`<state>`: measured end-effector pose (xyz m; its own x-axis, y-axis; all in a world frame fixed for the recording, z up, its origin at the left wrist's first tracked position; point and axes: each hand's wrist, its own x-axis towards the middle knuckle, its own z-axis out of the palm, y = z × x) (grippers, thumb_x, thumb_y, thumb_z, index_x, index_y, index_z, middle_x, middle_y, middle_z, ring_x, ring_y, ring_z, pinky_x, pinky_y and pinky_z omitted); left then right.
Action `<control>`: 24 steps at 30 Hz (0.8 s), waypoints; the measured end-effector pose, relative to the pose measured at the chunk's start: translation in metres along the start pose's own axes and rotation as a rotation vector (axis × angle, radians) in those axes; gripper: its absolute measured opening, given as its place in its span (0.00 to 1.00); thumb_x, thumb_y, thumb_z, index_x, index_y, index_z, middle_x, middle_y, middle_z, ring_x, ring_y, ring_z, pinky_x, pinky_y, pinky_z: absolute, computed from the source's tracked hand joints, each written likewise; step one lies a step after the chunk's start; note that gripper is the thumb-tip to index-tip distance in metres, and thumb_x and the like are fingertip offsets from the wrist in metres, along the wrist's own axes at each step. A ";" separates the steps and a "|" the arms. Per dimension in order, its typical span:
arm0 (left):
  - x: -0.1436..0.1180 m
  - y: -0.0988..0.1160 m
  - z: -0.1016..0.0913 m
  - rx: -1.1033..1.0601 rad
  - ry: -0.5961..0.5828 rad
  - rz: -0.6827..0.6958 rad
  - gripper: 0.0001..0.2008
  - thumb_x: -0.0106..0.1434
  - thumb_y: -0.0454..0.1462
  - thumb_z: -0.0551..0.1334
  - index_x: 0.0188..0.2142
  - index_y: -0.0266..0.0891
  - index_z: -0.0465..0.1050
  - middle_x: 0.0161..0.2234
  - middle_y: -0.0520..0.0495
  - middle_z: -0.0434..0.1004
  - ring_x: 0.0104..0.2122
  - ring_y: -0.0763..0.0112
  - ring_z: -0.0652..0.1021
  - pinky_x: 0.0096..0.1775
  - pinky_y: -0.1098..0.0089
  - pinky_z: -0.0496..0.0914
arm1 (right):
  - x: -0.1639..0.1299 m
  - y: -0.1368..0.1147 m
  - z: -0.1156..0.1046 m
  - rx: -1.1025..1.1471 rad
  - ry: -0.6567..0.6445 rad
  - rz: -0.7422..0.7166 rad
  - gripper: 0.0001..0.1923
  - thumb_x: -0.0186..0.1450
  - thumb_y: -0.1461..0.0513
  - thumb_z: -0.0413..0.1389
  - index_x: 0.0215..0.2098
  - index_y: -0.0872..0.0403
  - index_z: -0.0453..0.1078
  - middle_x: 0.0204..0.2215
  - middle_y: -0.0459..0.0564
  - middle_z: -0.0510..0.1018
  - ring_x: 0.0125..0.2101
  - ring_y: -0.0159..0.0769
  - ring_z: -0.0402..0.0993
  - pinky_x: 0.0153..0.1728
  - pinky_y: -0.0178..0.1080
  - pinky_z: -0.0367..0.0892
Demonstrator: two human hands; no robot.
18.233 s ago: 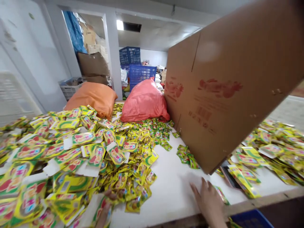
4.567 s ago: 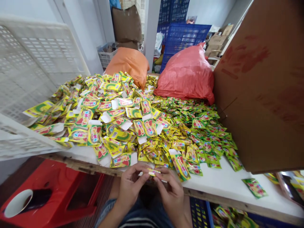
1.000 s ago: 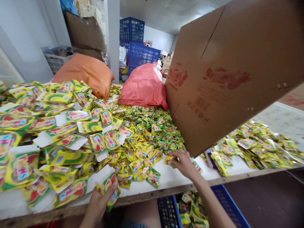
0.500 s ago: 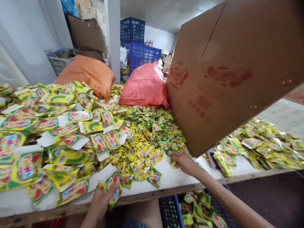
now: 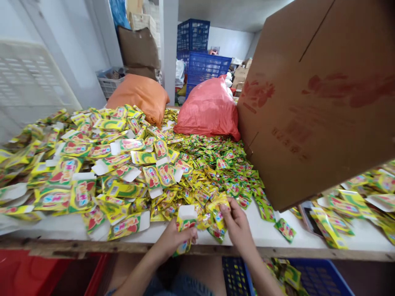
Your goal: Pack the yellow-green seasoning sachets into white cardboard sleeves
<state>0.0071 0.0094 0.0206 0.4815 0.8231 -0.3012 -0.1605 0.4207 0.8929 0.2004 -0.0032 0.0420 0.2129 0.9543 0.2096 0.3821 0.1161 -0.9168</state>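
Far left, a white plastic crate (image 5: 29, 82) leans up past the table's left edge. Below the front edge on that side, something red (image 5: 46, 273), can't tell what. The table (image 5: 308, 236) has a white top and a worn wooden front edge. Left half of it is piled with flat unfolded cartons (image 5: 80, 164), yellow-green with red print, white flaps sticking out. At the back, an orange sack (image 5: 138, 94) lies behind the cartons.

My left hand (image 5: 173, 238) is at the front edge near the middle, closed around one small carton (image 5: 185, 226), held upright with its white top flap open. My right hand (image 5: 236, 224) is just beside it, fingers pinched on a bunch of sachets (image 5: 217, 213) at the near edge of the loose sachet heap (image 5: 216, 172). Carton and bunch are close together, can't tell if they touch.

The sachet heap covers the table's middle, back to a red sack (image 5: 208, 109). Behind that, blue crates (image 5: 200, 57) are stacked.

To the right, a big cardboard box (image 5: 314, 102) tilts over the table, its lower corner close to the surface. One stray sachet (image 5: 285, 229) lies alone near the front edge. Right end of the table holds more cartons and sachets (image 5: 354, 197). Under the front edge on the right, a blue basket (image 5: 321, 279) has sachets in it.
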 end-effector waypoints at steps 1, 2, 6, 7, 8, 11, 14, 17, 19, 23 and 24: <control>0.000 0.000 0.000 -0.013 -0.011 -0.002 0.17 0.46 0.44 0.68 0.28 0.33 0.70 0.21 0.48 0.73 0.22 0.71 0.73 0.29 0.71 0.67 | 0.001 -0.010 0.015 0.066 0.042 -0.013 0.12 0.64 0.54 0.47 0.40 0.53 0.62 0.29 0.46 0.70 0.28 0.32 0.66 0.28 0.33 0.64; 0.000 0.001 0.000 -0.020 -0.027 -0.006 0.18 0.45 0.44 0.69 0.30 0.34 0.70 0.21 0.49 0.73 0.22 0.72 0.72 0.29 0.71 0.67 | 0.001 -0.019 0.030 0.111 0.074 -0.026 0.13 0.64 0.54 0.48 0.41 0.53 0.62 0.31 0.47 0.71 0.30 0.33 0.67 0.30 0.33 0.65; -0.003 0.006 -0.004 -0.005 -0.081 -0.013 0.19 0.45 0.45 0.69 0.31 0.34 0.69 0.21 0.50 0.72 0.22 0.72 0.72 0.28 0.71 0.66 | 0.001 -0.029 0.062 0.088 0.030 -0.100 0.13 0.65 0.57 0.47 0.45 0.53 0.62 0.37 0.50 0.72 0.35 0.35 0.69 0.35 0.35 0.65; -0.004 0.007 -0.005 -0.001 -0.081 -0.007 0.19 0.45 0.45 0.68 0.31 0.34 0.68 0.21 0.50 0.72 0.21 0.72 0.72 0.27 0.71 0.66 | 0.001 -0.027 0.064 0.035 -0.018 -0.146 0.11 0.65 0.58 0.47 0.44 0.53 0.63 0.37 0.51 0.72 0.36 0.36 0.69 0.37 0.36 0.65; -0.005 0.007 -0.007 0.002 -0.075 0.000 0.20 0.45 0.46 0.68 0.31 0.34 0.68 0.20 0.51 0.71 0.21 0.72 0.71 0.27 0.71 0.66 | 0.000 -0.025 0.063 -0.024 -0.070 -0.200 0.10 0.65 0.59 0.47 0.42 0.53 0.64 0.37 0.51 0.72 0.38 0.37 0.69 0.38 0.37 0.65; -0.006 0.009 -0.009 0.025 -0.072 0.014 0.19 0.46 0.46 0.68 0.31 0.34 0.68 0.20 0.52 0.70 0.20 0.74 0.70 0.26 0.72 0.66 | -0.001 -0.020 0.058 -0.165 -0.123 -0.287 0.07 0.64 0.60 0.47 0.39 0.53 0.64 0.34 0.50 0.73 0.36 0.37 0.69 0.37 0.37 0.64; -0.006 0.011 -0.008 0.051 -0.108 0.033 0.17 0.47 0.43 0.67 0.33 0.34 0.70 0.21 0.51 0.71 0.21 0.74 0.70 0.27 0.72 0.67 | 0.000 -0.020 0.060 -0.195 0.017 -0.200 0.07 0.65 0.58 0.47 0.38 0.53 0.61 0.28 0.47 0.71 0.28 0.35 0.68 0.30 0.35 0.64; -0.006 0.015 -0.008 0.058 -0.164 0.024 0.19 0.48 0.40 0.67 0.39 0.35 0.70 0.25 0.50 0.73 0.23 0.73 0.71 0.29 0.71 0.68 | -0.001 -0.020 0.070 -0.188 0.176 -0.154 0.08 0.65 0.57 0.47 0.38 0.53 0.59 0.26 0.45 0.70 0.25 0.34 0.67 0.27 0.35 0.62; -0.006 0.016 -0.010 0.051 -0.172 0.017 0.19 0.48 0.40 0.67 0.39 0.35 0.71 0.25 0.50 0.73 0.23 0.73 0.71 0.29 0.71 0.68 | -0.003 -0.017 0.074 -0.194 0.166 -0.213 0.07 0.65 0.58 0.47 0.39 0.53 0.59 0.28 0.47 0.70 0.27 0.35 0.67 0.28 0.35 0.63; -0.008 0.014 -0.019 0.019 -0.109 -0.023 0.17 0.47 0.41 0.68 0.36 0.35 0.71 0.24 0.51 0.72 0.22 0.74 0.71 0.28 0.72 0.68 | -0.005 -0.015 0.067 -0.208 -0.074 -0.354 0.06 0.66 0.61 0.46 0.40 0.52 0.61 0.34 0.50 0.70 0.36 0.37 0.68 0.36 0.37 0.64; -0.008 0.013 -0.020 0.011 -0.100 -0.035 0.18 0.47 0.41 0.68 0.36 0.35 0.70 0.24 0.51 0.72 0.22 0.74 0.71 0.27 0.72 0.68 | -0.005 -0.017 0.062 -0.204 -0.150 -0.355 0.06 0.66 0.62 0.46 0.40 0.52 0.61 0.34 0.50 0.71 0.36 0.36 0.68 0.36 0.37 0.64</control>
<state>-0.0165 0.0156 0.0279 0.5707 0.7653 -0.2977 -0.1331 0.4440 0.8861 0.1370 0.0074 0.0359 -0.0912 0.8961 0.4344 0.5812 0.4021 -0.7075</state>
